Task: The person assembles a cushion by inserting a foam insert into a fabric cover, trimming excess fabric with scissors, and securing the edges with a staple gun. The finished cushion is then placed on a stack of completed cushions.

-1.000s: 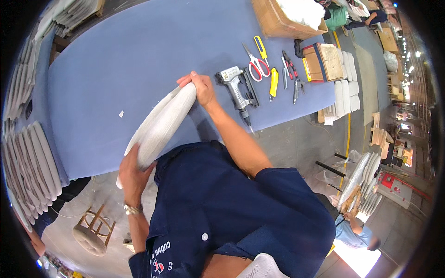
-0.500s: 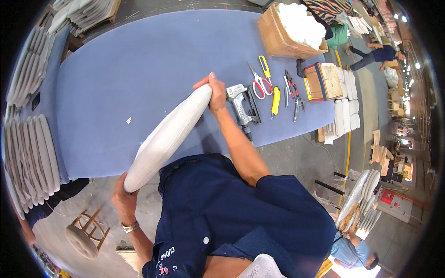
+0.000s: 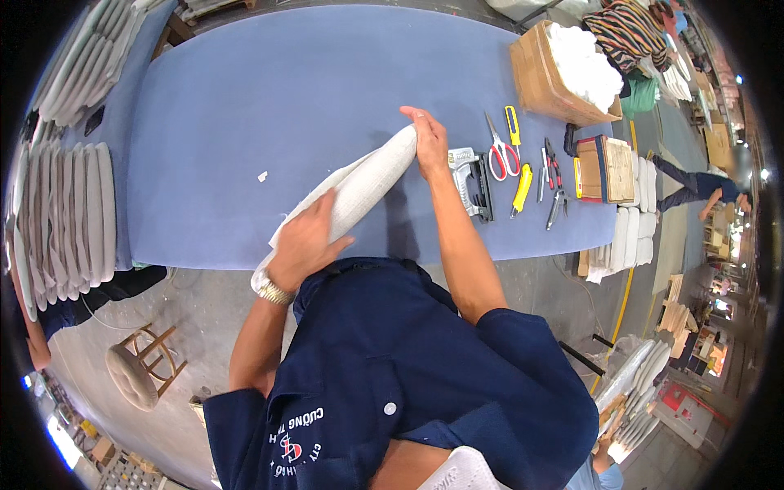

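A light grey fabric-covered seat cushion [image 3: 371, 184] is held up at a slant over the near part of the blue table, seen nearly edge-on. My right hand [image 3: 431, 147] grips its far right end, the thumb side reaching over the edge. Across the cushion's near left part lies my left hand [image 3: 306, 238], flat with the fingers spread. Just right of my right forearm a staple gun [image 3: 469, 181] rests on the table. Beside it are red-handled scissors [image 3: 504, 158], a yellow screwdriver [image 3: 513, 124] and a yellow utility knife [image 3: 523, 188].
Red-handled pliers [image 3: 553, 167] and grey pliers [image 3: 557, 210] lie farther right on the blue table [image 3: 245, 106]. A cardboard box [image 3: 543, 82] of white stuffing stands behind them. Stacked grey cushions [image 3: 69, 216] fill the left side; a stool [image 3: 139, 371] stands below. A person [image 3: 694, 180] walks at far right.
My left hand has left the cushion's near end and now lies spread on its face. The cushion has turned a little. The whole view has shifted, with the table appearing farther right and higher.
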`<state>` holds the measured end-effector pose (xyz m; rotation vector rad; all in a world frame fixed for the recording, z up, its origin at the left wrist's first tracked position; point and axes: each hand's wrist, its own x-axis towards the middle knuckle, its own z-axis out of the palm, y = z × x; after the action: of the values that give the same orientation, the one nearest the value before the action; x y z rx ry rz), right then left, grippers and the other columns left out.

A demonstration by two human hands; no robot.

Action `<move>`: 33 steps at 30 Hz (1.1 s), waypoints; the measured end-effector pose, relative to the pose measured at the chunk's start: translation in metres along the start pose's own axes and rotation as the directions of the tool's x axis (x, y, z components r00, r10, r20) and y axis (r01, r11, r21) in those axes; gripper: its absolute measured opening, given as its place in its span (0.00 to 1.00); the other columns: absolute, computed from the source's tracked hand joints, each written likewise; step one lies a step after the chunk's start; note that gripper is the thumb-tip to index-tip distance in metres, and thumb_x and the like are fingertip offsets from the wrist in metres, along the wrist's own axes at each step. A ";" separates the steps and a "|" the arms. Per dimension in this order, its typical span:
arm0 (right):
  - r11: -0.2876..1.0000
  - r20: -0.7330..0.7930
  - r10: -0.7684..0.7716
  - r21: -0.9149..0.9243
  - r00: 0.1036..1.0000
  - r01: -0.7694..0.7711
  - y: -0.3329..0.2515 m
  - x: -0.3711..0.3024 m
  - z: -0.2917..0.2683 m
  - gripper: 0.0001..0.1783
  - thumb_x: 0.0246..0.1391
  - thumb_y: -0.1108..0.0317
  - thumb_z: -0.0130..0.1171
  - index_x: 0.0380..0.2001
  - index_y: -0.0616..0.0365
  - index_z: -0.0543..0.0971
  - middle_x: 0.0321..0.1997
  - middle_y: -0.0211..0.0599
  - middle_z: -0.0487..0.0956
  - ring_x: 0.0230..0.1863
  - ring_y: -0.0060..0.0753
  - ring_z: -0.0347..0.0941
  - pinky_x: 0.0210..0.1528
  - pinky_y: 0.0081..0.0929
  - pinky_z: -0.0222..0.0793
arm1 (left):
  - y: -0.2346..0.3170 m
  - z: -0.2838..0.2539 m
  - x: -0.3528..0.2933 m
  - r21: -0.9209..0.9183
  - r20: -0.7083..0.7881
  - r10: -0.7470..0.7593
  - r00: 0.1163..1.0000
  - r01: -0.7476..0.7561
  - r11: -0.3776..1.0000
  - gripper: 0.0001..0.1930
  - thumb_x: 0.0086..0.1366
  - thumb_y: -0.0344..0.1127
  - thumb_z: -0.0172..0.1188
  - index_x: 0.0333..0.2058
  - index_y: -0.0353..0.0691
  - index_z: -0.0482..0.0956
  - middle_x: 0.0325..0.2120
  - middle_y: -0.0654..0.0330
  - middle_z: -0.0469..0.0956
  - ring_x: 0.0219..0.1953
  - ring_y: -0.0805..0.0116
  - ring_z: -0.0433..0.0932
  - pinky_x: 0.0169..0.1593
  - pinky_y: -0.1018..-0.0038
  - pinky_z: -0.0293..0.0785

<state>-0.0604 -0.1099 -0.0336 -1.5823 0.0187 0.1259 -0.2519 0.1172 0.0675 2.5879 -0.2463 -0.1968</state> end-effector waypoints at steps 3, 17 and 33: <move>0.999 -0.024 -0.043 -0.018 0.999 0.043 -0.001 0.001 -0.003 0.24 0.71 0.59 0.44 0.51 0.67 0.82 0.55 0.45 0.82 0.59 0.36 0.74 0.63 0.31 0.65 | 0.037 0.015 0.060 0.007 0.047 -0.052 0.998 0.052 0.999 0.40 0.62 0.49 0.68 0.62 0.27 0.62 0.48 0.38 0.79 0.44 0.41 0.83 0.46 0.56 0.81; 0.999 0.033 0.009 0.034 0.999 -0.010 -0.001 -0.002 -0.009 0.26 0.73 0.57 0.41 0.57 0.67 0.78 0.60 0.47 0.79 0.61 0.36 0.73 0.64 0.31 0.65 | 0.028 0.018 0.046 -0.053 -0.010 -0.021 1.000 0.021 0.998 0.41 0.61 0.47 0.68 0.66 0.34 0.61 0.57 0.42 0.75 0.54 0.43 0.79 0.53 0.54 0.78; 0.863 -0.119 0.429 0.348 0.896 -0.367 0.026 0.022 -0.038 0.30 0.73 0.50 0.37 0.56 0.61 0.80 0.52 0.43 0.82 0.54 0.39 0.76 0.60 0.37 0.69 | -0.019 -0.019 -0.115 -0.280 -0.319 -0.222 0.922 0.132 0.951 0.36 0.51 0.42 0.80 0.58 0.39 0.78 0.49 0.48 0.83 0.50 0.52 0.84 0.52 0.63 0.79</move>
<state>-0.0380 -0.1469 -0.0610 -1.2419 0.5024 0.2809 -0.3582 0.1670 0.0839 2.3344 0.1379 0.1575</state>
